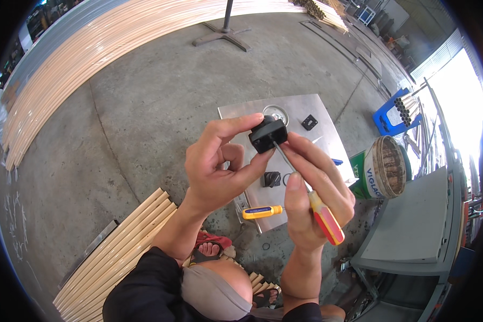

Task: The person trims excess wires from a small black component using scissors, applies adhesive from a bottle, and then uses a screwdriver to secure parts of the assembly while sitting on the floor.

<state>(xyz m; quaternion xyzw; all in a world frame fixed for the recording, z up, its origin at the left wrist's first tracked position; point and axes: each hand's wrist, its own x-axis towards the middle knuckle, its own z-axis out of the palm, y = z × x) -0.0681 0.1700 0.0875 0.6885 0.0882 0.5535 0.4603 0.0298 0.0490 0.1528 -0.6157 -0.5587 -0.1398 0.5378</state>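
Observation:
Between the thumb and fingers of my left hand (214, 161) is a small black block-shaped part (268, 134), lifted above the metal sheet. My right hand (316, 198) grips a screwdriver (327, 220) with a red and yellow handle. Its shaft slants up to the left, and the tip meets the face of the black part; whether it sits in a screw, I cannot tell. Below my hands on the metal sheet (306, 107) lie a yellow-handled screwdriver (262, 212), a black ribbed piece (271, 179) and a square black plate with holes (309, 122). Behind the held part stands a round dish (277, 114) with small shiny pieces.
A green bucket (367, 174) and a grey metal bench (408, 220) stand at the right. Farther back is a blue crate (394, 115) of tubes. Long pale tubes (91, 59) line the far left, with more (123, 252) near my left arm. A metal stand (222, 35) rises behind.

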